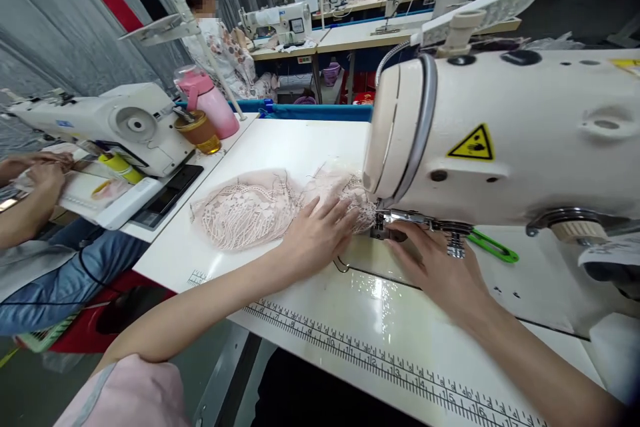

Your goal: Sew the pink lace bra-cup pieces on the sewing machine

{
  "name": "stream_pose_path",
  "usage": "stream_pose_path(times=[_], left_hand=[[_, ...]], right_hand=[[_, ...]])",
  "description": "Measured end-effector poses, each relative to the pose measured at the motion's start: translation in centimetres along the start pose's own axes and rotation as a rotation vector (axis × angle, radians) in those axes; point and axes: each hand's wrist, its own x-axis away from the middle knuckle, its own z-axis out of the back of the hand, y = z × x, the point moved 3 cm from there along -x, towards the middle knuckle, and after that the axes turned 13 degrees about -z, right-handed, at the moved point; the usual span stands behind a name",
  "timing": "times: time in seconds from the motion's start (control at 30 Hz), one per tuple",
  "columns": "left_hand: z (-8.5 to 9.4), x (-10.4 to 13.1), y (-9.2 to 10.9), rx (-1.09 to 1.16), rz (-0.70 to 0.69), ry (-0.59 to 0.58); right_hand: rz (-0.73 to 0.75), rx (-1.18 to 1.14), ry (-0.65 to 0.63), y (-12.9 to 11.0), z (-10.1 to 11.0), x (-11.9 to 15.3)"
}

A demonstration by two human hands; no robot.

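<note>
In the head view, my left hand (pixel 320 237) lies palm down on the pale pink lace piece (pixel 245 210), fingers spread and pressing flat, gripping nothing. The lace piece spreads over the white tabletop (pixel 310 290), its right end beside the presser foot (pixel 383 223) of my sewing machine (pixel 505 127). My right hand (pixel 435 260) is at the presser foot, fingers bent partly behind the metal; I cannot tell whether they pinch anything. Green snips (pixel 493 245) lie just beyond that hand, under the machine's arm.
</note>
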Motion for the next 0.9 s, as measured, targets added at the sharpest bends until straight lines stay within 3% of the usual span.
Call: stream_pose_path(times=[0.07,0.2,0.4,0.5,0.6,0.67,0.77,0.83,0.9], left_hand=[[1.5,1.4,-1.6,-0.04,0.117,0.016],[2.7,5.9,-4.7,-0.156,0.519,0.06],[1.9,10.5,-5.6,0.005,0.594,0.225],[3.1,11.3,-5.8,0.069,0.668,0.353],[4.8,10.7,-4.6,0.318,0.707,0.553],[5.1,8.9,-2.3,0.564,0.554,0.483],[4.4,5.3,3.0,0.886,0.106,0.089],[4.0,3.8,6.0,0.861,-0.133,-0.064],[3.6,2.8,7.8,0.762,-0.288,-0.106]], right_hand=[[-0.001,0.017,-0.004,0.1,-0.1,0.0],[0.028,0.056,0.049,-0.1,0.0,0.2],[0.087,0.022,0.065,-0.1,0.0,0.0],[0.094,0.028,0.078,0.1,0.0,-0.1],[0.076,0.034,0.071,0.2,0.0,-0.1],[0.06,0.055,0.066,0.2,0.0,-0.1],[0.037,0.043,0.031,0.2,0.1,-0.1],[0.034,0.015,0.006,0.2,0.2,-0.2],[0.047,-0.002,0.006,0.1,0.4,-0.3]])
